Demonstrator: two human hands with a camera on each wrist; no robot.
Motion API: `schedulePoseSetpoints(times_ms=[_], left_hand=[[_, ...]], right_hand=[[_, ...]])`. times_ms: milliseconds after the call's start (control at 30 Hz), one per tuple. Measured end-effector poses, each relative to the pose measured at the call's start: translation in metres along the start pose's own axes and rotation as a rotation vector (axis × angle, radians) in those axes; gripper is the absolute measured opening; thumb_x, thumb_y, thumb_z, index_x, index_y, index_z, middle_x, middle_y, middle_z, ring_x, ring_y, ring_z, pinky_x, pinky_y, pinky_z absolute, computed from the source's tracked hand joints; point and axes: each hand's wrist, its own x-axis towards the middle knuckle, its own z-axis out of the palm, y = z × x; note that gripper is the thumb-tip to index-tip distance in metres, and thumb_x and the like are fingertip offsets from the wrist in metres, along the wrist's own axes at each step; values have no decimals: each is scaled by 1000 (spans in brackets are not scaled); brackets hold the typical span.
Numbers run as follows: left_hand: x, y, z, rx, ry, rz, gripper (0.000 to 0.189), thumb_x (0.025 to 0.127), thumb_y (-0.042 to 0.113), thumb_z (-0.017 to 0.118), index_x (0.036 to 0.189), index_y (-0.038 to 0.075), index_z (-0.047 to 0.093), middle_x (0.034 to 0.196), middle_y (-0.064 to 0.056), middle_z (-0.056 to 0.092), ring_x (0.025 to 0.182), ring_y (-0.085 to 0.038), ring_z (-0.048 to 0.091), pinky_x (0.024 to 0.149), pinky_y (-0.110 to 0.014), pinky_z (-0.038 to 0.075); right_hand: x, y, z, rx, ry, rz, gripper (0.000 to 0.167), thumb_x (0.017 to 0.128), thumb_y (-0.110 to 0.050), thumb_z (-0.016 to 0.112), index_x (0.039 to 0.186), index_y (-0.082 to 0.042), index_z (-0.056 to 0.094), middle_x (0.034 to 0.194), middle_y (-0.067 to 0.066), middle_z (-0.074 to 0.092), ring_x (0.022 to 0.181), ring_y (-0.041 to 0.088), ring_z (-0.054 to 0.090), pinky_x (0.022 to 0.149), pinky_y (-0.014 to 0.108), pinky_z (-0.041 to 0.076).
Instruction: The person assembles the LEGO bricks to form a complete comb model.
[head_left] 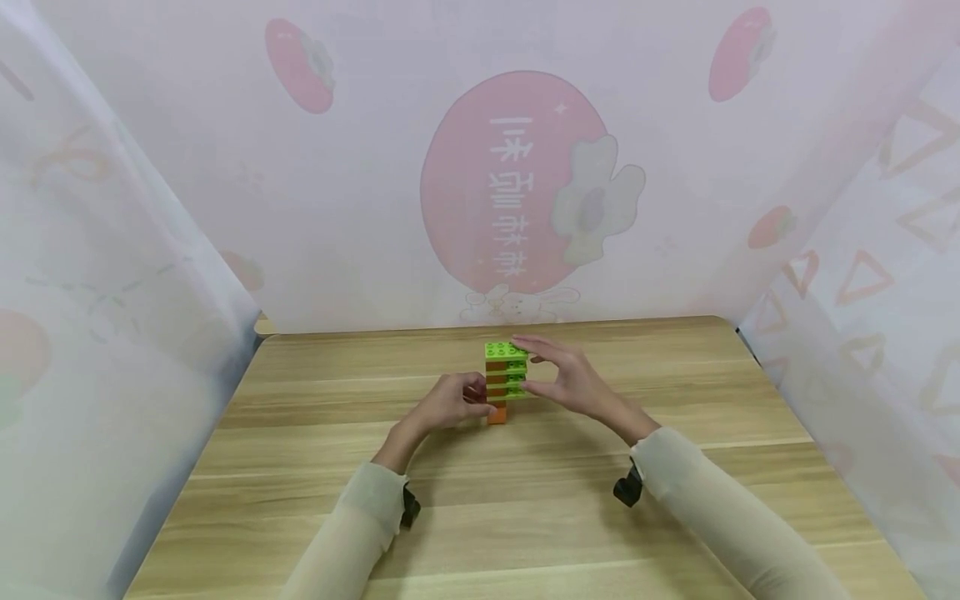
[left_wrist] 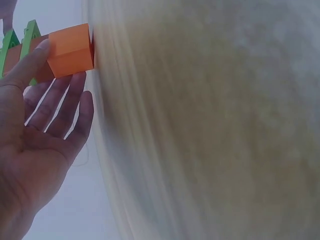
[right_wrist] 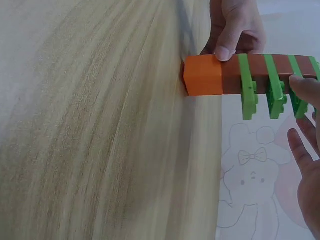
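Note:
A tower of toy building blocks (head_left: pixel 497 377) stands on the table, an orange block (head_left: pixel 497 415) at its foot. Above it, brown blocks (right_wrist: pixel 231 75) alternate with flat green plates (right_wrist: pixel 276 93) that jut out to the right. My left hand (head_left: pixel 448 402) grips the tower low down; in the left wrist view its thumb (left_wrist: pixel 36 59) lies along the brown block just above the orange one, fingers behind. Around the upper part, my right hand (head_left: pixel 566 379) holds on, with forefinger at the studded top plate and thumb (right_wrist: pixel 306 89) against a lower plate.
The wooden table (head_left: pixel 360 367) stretches around the tower, its back edge meeting a printed white curtain (head_left: pixel 360 208). More curtain hangs at both sides. A dark wrist device (head_left: pixel 628 485) sits under the right sleeve, another (head_left: pixel 409 507) under the left.

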Motion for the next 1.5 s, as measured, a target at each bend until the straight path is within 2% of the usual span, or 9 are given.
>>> schedulePoseSetpoints(times_ms=[200,367,533,700,867,967,1100,1233,1500], left_hand=[[2,2,1,-62,47,30,37,92,11,84,125,3,68,112,-10,75,104,-25,73,92,-38,61],[5,6,3,-110,112,76,61,87,0,86,141,-1,57,118,-18,71,108,-32,74,91,-37,62],[7,7,5,-142,175,83,90,83,-9,85,160,2,38,128,-21,66,114,-34,71,96,-37,60],[9,9,5,-171,203,95,103,83,-16,82,167,9,27,138,-21,60,120,-36,68,98,-38,59],[11,9,5,-174,170,105,106,84,-16,81,169,12,24,144,-20,54,126,-36,64,97,-36,60],[12,9,4,-166,140,99,106,83,-14,82,168,11,25,143,-20,55,127,-38,63,99,-43,59],[11,11,4,-162,107,44,104,83,-10,85,167,8,27,141,-21,58,129,-40,61,101,-47,58],[8,14,4,-190,73,-29,101,85,-6,86,166,4,27,142,-22,58,131,-40,60,101,-42,58],[6,12,4,-235,3,-97,91,89,2,85,164,1,32,147,-20,58,136,-39,57,109,-49,53]], right_hand=[[4,10,5,39,11,89,79,83,7,87,154,-1,51,154,22,54,127,38,64,92,48,62],[9,21,12,71,24,137,87,83,10,85,158,-4,45,156,23,52,123,39,66,94,49,61],[13,27,15,109,30,197,87,84,10,85,159,-2,43,156,24,51,118,40,69,94,45,61],[15,32,16,165,26,263,90,86,7,84,162,-5,39,150,23,55,119,41,68,96,46,60],[17,40,15,207,-9,351,91,88,3,84,165,-11,36,152,22,53,126,37,64,99,42,59],[17,46,14,237,-38,402,91,89,2,83,165,-12,35,160,20,45,127,36,62,99,43,59],[16,52,15,280,-70,469,89,90,3,82,164,-7,35,158,21,48,125,39,63,97,40,60],[14,59,16,302,-108,512,85,90,3,82,162,-4,38,150,24,56,124,41,66,96,39,60],[7,70,21,345,-173,635,82,93,-3,81,162,-1,37,147,25,59,124,39,67,100,41,59]])
